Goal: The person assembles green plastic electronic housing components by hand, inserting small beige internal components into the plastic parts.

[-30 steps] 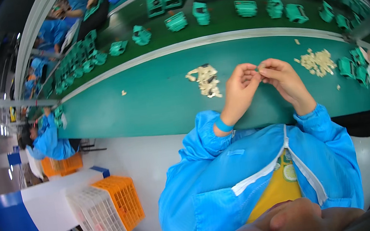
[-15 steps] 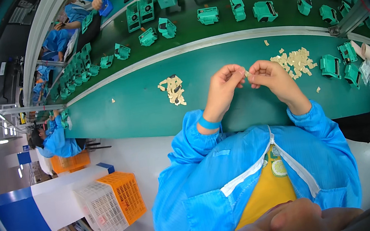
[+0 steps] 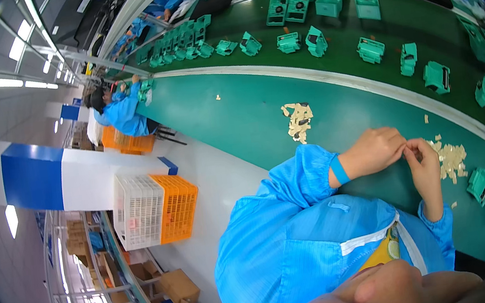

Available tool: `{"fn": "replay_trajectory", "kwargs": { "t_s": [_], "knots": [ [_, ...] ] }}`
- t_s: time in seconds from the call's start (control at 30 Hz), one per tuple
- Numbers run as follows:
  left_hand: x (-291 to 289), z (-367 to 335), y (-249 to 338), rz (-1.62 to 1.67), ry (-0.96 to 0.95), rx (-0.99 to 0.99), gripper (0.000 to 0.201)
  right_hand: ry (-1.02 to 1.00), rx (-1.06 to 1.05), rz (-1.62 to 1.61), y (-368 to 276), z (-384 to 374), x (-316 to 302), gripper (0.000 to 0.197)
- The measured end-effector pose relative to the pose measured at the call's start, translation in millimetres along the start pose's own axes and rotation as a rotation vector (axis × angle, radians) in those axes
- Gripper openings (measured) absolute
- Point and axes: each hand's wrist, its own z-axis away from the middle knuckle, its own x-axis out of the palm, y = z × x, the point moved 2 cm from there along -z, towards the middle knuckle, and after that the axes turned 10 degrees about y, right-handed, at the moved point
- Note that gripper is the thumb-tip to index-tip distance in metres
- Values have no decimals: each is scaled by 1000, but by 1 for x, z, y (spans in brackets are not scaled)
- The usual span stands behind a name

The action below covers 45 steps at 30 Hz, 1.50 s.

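Note:
My left hand, with a blue band at its wrist, reaches across the green tabletop. Its fingertips are pinched and meet those of my right hand. Whatever lies between the two pinches is too small and too covered to make out. Just right of my right hand lies a heap of small cream-coloured pieces, partly hidden by that hand. Farther left, beyond my left forearm, is a second pile of cream and dark scraps.
Several green plastic housings stand at the right end of the table. Beyond a pale rail, a dark green belt carries more housings. A co-worker in blue sits at the far left. White and orange crates stand left, behind me.
The view has swung left and tilted, so the table now slopes down to the right. My hands stay pinched together; the pale bit seen at their tips is now hidden.

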Motion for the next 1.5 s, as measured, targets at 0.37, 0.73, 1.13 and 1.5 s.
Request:
{"fn": "replay_trajectory", "kwargs": {
  "t_s": [0.37, 0.73, 1.13, 1.5],
  "knots": [
    [38, 6, -22, 365, -23, -264, 6, -32, 239, -134, 16, 5, -23, 4],
    [103, -13, -23, 388, -165, -387, 9, 249, 275, -169, 27, 3, -67, 18],
    [79, -8, -20, 755, -370, -677, 16, 171, 192, -130, 16, 2, -54, 11],
    [61, -18, -13, 596, -298, -464, 13, 118, -178, 287, -14, -1, -50, 10]
  ]
}}
